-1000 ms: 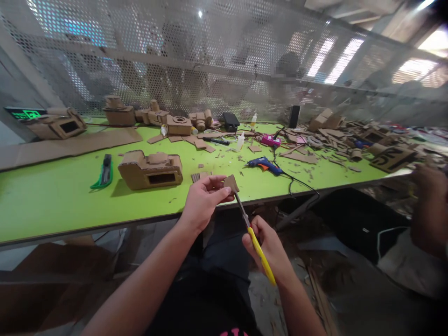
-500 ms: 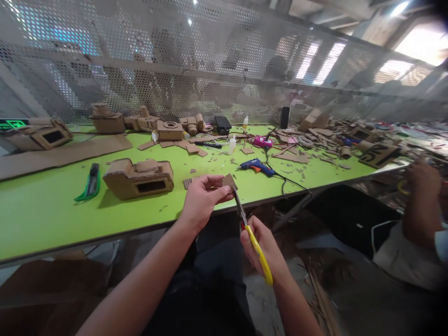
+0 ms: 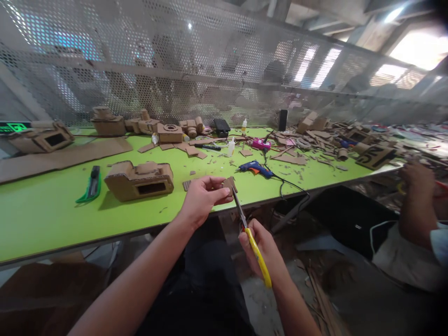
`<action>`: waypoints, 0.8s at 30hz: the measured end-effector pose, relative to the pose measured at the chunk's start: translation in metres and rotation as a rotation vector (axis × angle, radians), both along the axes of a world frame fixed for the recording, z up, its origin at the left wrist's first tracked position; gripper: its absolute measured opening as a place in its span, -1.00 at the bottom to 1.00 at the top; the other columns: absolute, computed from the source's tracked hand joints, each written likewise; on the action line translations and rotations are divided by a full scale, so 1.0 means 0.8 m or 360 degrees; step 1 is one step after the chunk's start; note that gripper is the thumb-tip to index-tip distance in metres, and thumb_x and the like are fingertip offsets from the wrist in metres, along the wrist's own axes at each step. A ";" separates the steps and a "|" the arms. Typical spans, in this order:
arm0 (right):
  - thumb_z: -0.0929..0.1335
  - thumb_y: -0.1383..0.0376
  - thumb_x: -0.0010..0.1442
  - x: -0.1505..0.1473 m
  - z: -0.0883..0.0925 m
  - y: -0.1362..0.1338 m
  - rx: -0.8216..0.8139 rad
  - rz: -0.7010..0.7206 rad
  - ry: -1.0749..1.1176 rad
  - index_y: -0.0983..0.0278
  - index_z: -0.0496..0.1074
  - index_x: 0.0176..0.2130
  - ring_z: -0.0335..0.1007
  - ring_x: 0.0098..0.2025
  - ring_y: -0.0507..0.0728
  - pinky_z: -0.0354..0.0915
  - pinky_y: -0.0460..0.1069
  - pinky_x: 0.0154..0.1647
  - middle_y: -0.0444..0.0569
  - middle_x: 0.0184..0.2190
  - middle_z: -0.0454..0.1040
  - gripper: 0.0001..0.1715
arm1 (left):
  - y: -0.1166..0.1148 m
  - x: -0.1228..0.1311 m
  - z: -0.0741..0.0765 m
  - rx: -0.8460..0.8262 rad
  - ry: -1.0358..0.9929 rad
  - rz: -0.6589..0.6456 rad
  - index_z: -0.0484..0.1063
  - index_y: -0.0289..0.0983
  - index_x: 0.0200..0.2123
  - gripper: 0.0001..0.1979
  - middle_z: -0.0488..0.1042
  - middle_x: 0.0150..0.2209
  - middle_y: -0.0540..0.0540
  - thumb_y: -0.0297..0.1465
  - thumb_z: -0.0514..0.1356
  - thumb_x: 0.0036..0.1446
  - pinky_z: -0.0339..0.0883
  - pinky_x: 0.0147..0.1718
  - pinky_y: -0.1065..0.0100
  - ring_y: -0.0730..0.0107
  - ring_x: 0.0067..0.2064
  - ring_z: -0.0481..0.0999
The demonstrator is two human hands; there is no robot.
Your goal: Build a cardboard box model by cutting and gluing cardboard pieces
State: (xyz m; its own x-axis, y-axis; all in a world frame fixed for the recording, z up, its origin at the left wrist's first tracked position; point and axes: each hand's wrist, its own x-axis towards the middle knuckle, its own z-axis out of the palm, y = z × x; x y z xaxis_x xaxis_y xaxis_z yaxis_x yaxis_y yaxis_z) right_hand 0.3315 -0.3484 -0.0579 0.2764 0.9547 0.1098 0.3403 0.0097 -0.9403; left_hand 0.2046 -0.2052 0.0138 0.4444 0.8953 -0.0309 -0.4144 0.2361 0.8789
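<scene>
My left hand (image 3: 202, 198) pinches a small brown cardboard piece (image 3: 230, 184) just above the front edge of the green table (image 3: 42, 210). My right hand (image 3: 263, 249) is closed round the yellow handles of a pair of scissors (image 3: 249, 234). The scissor blades point up and reach the lower edge of the cardboard piece. A cardboard camera model (image 3: 139, 178) stands on the table just left of my left hand.
A green box cutter (image 3: 90, 184) lies left of the model, a blue glue gun (image 3: 255, 168) with its cable to the right. More cardboard models, glue bottles and scraps crowd the back and right. Another person's arm (image 3: 418, 200) is at the right edge. Perforated mesh backs the table.
The view has shifted a little; both hands sit slightly higher and further left in the picture. The scissors stay at the cardboard piece, with the grip unchanged.
</scene>
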 end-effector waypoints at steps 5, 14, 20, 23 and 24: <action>0.33 -0.10 0.22 0.001 0.010 0.000 0.0068 -0.0030 -0.0038 0.17 0.01 -0.43 -0.08 -0.54 -0.02 -0.04 -0.10 -0.57 -0.26 -0.57 0.06 -0.45 | 0.004 -0.002 0.005 0.0023 0.0002 -0.0057 0.51 -0.42 -0.32 -0.59 0.55 -0.47 -0.05 -0.52 0.51 -0.31 0.62 -0.31 0.24 0.38 -0.42 0.60; 0.32 -0.16 0.19 0.015 0.009 -0.004 -0.0005 -0.0020 -0.0086 0.17 0.02 -0.42 -0.09 -0.54 -0.02 -0.05 -0.10 -0.59 -0.25 -0.57 0.06 -0.43 | 0.020 0.002 0.008 0.0060 0.0132 -0.0270 0.51 -0.39 -0.34 -0.61 0.55 -0.50 -0.05 -0.52 0.52 -0.32 0.62 -0.31 0.19 0.39 -0.47 0.58; 0.33 -0.11 0.19 0.022 0.005 -0.006 0.0004 0.0011 -0.0108 0.17 -0.01 -0.43 -0.11 -0.52 -0.01 -0.07 -0.09 -0.55 -0.26 -0.56 0.03 -0.44 | 0.034 -0.002 0.013 0.0104 0.0242 -0.0420 0.55 -0.39 -0.34 -0.63 0.57 -0.46 -0.08 -0.52 0.53 -0.31 0.61 -0.34 0.24 0.39 -0.48 0.58; 0.35 -0.06 0.20 0.023 0.004 -0.006 0.0039 0.0031 -0.0119 0.17 -0.02 -0.42 -0.12 -0.51 -0.02 -0.07 -0.09 -0.53 -0.28 -0.54 0.01 -0.45 | 0.039 -0.006 0.017 0.0154 0.0292 -0.0521 0.57 -0.38 -0.30 -0.63 0.58 -0.44 -0.11 -0.52 0.51 -0.27 0.60 -0.34 0.27 0.38 -0.45 0.60; 0.36 -0.05 0.19 0.023 0.004 -0.005 0.0052 0.0031 -0.0122 0.17 -0.03 -0.42 -0.13 -0.51 -0.02 -0.07 -0.08 -0.53 -0.28 -0.54 0.01 -0.45 | 0.039 -0.007 0.018 0.0164 0.0293 -0.0535 0.57 -0.37 -0.29 -0.63 0.58 -0.43 -0.10 -0.52 0.51 -0.25 0.60 -0.35 0.27 0.38 -0.45 0.60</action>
